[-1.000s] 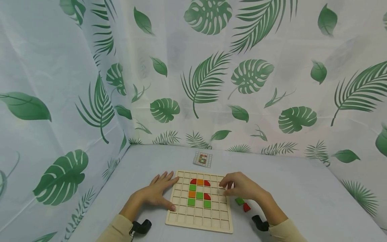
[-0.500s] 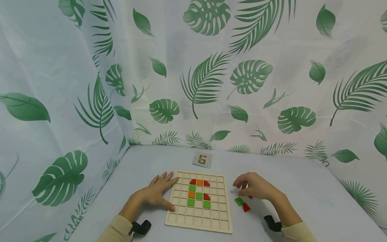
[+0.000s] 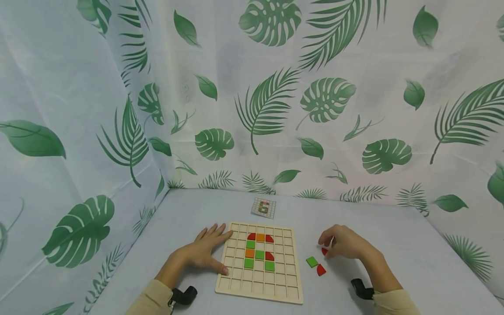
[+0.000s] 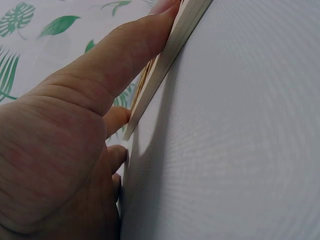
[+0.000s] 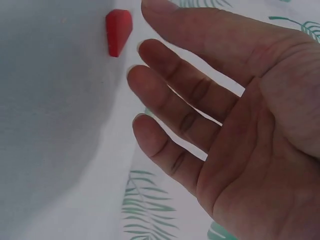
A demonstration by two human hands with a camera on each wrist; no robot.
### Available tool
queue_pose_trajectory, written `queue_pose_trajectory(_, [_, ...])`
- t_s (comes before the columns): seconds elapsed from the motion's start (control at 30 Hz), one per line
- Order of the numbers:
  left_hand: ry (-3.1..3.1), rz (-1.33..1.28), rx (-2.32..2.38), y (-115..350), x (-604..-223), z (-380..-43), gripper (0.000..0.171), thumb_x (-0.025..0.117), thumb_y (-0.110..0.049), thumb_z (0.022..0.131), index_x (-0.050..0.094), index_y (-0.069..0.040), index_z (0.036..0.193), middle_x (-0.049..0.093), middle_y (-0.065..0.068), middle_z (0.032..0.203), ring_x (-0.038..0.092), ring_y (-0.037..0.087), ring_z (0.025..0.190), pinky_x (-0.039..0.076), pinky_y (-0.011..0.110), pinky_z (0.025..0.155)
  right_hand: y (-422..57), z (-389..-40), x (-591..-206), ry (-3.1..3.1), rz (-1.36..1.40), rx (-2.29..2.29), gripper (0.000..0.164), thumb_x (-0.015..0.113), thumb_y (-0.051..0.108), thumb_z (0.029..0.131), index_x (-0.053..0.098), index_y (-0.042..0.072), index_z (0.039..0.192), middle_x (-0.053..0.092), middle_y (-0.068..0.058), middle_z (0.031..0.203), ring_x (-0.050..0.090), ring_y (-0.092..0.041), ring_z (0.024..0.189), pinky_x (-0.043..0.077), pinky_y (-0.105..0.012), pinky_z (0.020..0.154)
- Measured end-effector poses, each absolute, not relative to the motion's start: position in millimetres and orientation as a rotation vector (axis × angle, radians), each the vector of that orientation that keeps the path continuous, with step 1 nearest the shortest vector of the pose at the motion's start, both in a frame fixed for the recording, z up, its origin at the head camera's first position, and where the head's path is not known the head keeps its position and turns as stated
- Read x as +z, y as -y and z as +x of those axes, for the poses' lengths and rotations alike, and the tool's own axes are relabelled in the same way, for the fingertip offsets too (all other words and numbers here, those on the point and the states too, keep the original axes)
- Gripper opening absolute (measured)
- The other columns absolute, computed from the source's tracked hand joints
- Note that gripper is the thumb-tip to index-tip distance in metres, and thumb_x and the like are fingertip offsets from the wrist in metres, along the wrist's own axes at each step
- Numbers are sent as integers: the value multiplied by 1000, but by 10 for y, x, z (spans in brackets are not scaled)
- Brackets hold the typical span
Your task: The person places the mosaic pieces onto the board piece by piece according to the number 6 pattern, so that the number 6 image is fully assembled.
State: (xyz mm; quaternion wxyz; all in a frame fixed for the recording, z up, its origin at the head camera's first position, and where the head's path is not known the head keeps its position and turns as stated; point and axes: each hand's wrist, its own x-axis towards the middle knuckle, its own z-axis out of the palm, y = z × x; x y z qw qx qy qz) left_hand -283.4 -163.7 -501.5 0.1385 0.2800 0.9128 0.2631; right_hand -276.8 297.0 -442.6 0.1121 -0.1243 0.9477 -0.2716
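My left hand (image 3: 202, 251) lies with spread fingers at the left side of a wooden grid board (image 3: 252, 286). Its thumb touches the board's rim, which also shows from the side in the left wrist view (image 4: 165, 65). Red, orange and green tiles sit in the board's middle squares, among them an orange tile (image 3: 250, 253). To the right of the board, my right hand (image 3: 346, 243) hovers over a red quarter-round tile (image 3: 324, 251), partly hidden by the fingers. In the right wrist view this red tile (image 5: 119, 31) lies apart from the loosely bent fingers.
A green square tile (image 3: 312, 262) and another red quarter-round tile (image 3: 321, 270) lie between the board and my right hand. Behind the board is a small pattern card (image 3: 264, 208). A leaf-printed curtain (image 3: 275, 166) rises at the table's back and left.
My right hand has moved rightward from the board's right edge to the loose red tile. The left hand and the tiles on the board stay where they were.
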Motion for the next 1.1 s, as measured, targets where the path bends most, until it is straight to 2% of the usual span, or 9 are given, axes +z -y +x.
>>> queue_pose_trajectory(0.37, [-2651,794,741,1632,-5013,-2841,118,83,-70,73,29,-22,166,10,14,176,0,39,163,-2,63,129,-2938,-2803,-4523,-2795,-345,-694,30,85,-10,70,77,15,85,67,1,82,59,-19,80,54,-36,68])
queue_pose_trajectory(0.67, [-2645,793,748,1632,-5024,-2843,117,84,-69,73,29,-22,166,10,14,176,0,39,163,-2,63,129,-2903,-2787,-4530,-2786,-374,-667,30,84,-11,71,71,13,83,65,0,83,58,-19,80,54,-36,70])
queue_pose_trajectory(0.9, [-2639,805,756,1634,-5021,-2851,117,83,-69,73,29,-22,166,10,14,175,0,39,163,-3,63,129,-2901,-2796,-4523,-2776,-481,-735,28,85,-9,73,66,11,80,61,0,75,55,-18,73,48,-31,61])
queue_pose_trajectory(1.1, [-2641,806,748,1637,-5031,-2855,117,83,-69,73,30,-23,166,11,14,175,0,39,163,-2,63,129,-2809,-2876,-4499,-2749,-582,-919,15,82,-2,83,75,7,93,66,0,81,61,-18,73,54,-27,59])
